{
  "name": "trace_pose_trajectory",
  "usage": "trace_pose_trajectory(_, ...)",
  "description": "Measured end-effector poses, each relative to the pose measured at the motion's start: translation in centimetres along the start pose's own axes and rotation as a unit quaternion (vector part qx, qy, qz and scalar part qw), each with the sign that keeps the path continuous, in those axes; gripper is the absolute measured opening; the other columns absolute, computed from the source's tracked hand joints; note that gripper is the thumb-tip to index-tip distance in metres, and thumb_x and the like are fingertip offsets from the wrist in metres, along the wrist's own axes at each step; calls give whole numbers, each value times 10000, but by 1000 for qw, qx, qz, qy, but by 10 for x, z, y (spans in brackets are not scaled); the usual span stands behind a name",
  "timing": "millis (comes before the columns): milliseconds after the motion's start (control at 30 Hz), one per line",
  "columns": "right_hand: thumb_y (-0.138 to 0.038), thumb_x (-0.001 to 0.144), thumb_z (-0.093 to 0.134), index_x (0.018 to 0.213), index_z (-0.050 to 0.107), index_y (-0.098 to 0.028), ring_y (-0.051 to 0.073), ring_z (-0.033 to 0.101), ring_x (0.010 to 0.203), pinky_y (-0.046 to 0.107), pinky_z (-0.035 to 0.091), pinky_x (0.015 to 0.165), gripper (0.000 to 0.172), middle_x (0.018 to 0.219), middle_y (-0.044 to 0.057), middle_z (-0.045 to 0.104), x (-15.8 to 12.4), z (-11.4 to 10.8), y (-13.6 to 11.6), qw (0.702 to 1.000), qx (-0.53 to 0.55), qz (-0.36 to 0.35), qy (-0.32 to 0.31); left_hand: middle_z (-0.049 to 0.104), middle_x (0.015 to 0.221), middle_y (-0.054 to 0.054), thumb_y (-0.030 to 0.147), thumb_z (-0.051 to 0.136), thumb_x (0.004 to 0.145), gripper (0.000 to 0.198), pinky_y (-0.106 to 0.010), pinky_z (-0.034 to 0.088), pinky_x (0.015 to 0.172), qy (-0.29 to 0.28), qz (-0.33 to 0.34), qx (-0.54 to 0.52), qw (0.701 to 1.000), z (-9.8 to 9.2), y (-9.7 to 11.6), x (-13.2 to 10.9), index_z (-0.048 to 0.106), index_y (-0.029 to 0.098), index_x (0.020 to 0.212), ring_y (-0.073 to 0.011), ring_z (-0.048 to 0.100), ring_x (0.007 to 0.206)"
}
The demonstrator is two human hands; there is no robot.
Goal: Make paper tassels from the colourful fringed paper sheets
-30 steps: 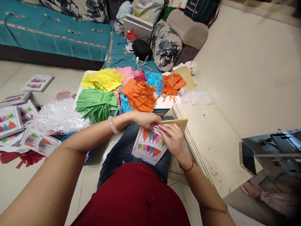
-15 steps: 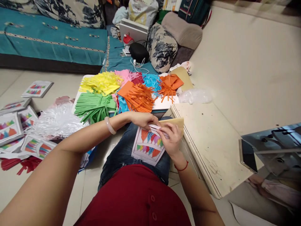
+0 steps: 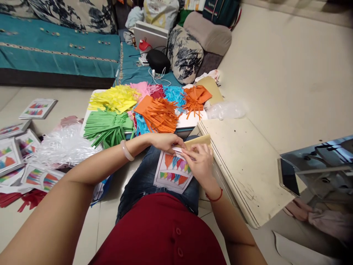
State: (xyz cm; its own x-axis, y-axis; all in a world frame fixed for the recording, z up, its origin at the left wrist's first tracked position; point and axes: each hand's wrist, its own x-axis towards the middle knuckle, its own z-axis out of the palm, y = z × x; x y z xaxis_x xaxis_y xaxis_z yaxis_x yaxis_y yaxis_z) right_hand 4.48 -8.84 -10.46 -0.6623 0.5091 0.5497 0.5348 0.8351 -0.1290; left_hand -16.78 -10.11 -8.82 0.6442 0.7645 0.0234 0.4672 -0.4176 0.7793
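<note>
A printed card (image 3: 173, 171) with rows of coloured triangular flags lies on my lap over my jeans. My left hand (image 3: 165, 141) pinches its top edge, fingers closed. My right hand (image 3: 200, 164) is closed on the same top edge, where a tan cardboard piece (image 3: 199, 140) sticks out to the right. Both hands meet above my knees, close to the corner of a low white table (image 3: 242, 165).
Piles of fringed paper in green (image 3: 106, 125), yellow (image 3: 114, 98), orange (image 3: 160, 114), blue and pink cover a white board ahead. Clear plastic bags (image 3: 62, 143) and several printed cards (image 3: 37, 108) lie on the floor at left. A phone (image 3: 288, 176) sits at right; a teal sofa is behind.
The view has drifted slightly, so everything sits a little further left and up. My hands keep the same hold on the card's top edge.
</note>
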Motion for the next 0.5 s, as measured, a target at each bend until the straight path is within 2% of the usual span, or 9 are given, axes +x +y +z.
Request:
trace_pose_trajectory(133, -372, 829, 672, 856, 763, -311, 195, 481, 820, 353, 294, 726, 113, 831, 30, 639, -4, -6, 4, 1000, -4, 8, 0, 671, 985, -31, 90, 635, 707, 439, -200, 439, 724, -9, -19, 19, 1000, 1, 3, 3, 621, 124, 1144, -145, 598, 828)
trace_pose_trajectory(267, -367, 837, 663, 866, 761, -297, 198, 497, 836, 356, 301, 713, 124, 859, 33, 666, -1, -6, -7, 1000, 1, -15, -1, 655, 855, -8, 135, 623, 732, 308, -184, 421, 671, -7, -4, 31, 999, 2, 4, 4, 640, 103, 1038, -127, 569, 753)
trace_pose_trajectory(367, -370, 831, 668, 896, 759, -317, 200, 517, 838, 363, 342, 731, 124, 834, 34, 660, -3, -3, -6, 1000, 9, -9, -8, 672, 943, -27, 114, 625, 728, 355, -194, 431, 716, -6, -1, 19, 1000, 5, 4, 2, 636, 116, 1083, -136, 585, 805)
trace_pose_trajectory(433, -352, 826, 673, 927, 758, -300, 214, 554, 875, 383, 402, 777, 141, 870, 48, 660, -7, -3, 0, 998, 61, 20, -25, 675, 1029, -45, 102, 642, 716, 419, -210, 437, 765, -10, -2, 8, 1000, 3, 6, 2, 630, 132, 1134, -148, 599, 867)
trace_pose_trajectory(500, -295, 840, 655, 1003, 746, -265, 226, 605, 928, 385, 470, 828, 189, 960, 69, 679, -10, -8, 8, 984, 160, 53, -58, 675, 1056, -67, 160, 680, 719, 448, -223, 445, 772, -8, -6, -2, 1000, -2, 10, 3, 626, 122, 1162, -164, 607, 890)
